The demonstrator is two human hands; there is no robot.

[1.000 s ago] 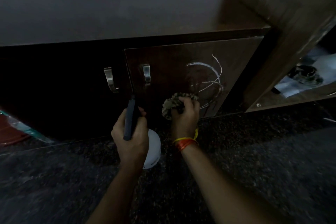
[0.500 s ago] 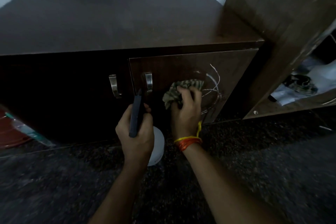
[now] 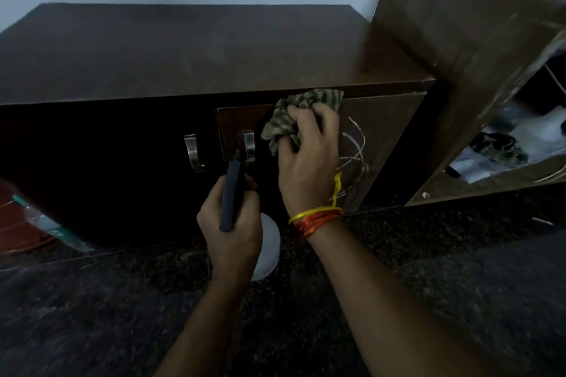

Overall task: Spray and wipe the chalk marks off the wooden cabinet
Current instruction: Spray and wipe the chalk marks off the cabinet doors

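Observation:
A low dark wooden cabinet [image 3: 190,52] stands ahead. White chalk marks [image 3: 356,150] curl across its right door. My right hand [image 3: 309,159] grips a crumpled striped cloth [image 3: 294,115] against the top of that door, left of the marks. My left hand [image 3: 232,223] holds a spray bottle with a black head [image 3: 231,193] and white body [image 3: 268,249], below and in front of the door's metal handle [image 3: 248,144].
A second handle [image 3: 192,151] is on the left door. A taller wooden shelf unit [image 3: 471,49] stands open at the right with papers and dark items [image 3: 502,147] inside. Reddish objects [image 3: 21,223] lie at the far left on the dark speckled floor [image 3: 428,254].
My right hand has swept the cloth upward from the bottom of the door to its top edge, and the chalk's left part is gone. The left hand stays put with the bottle.

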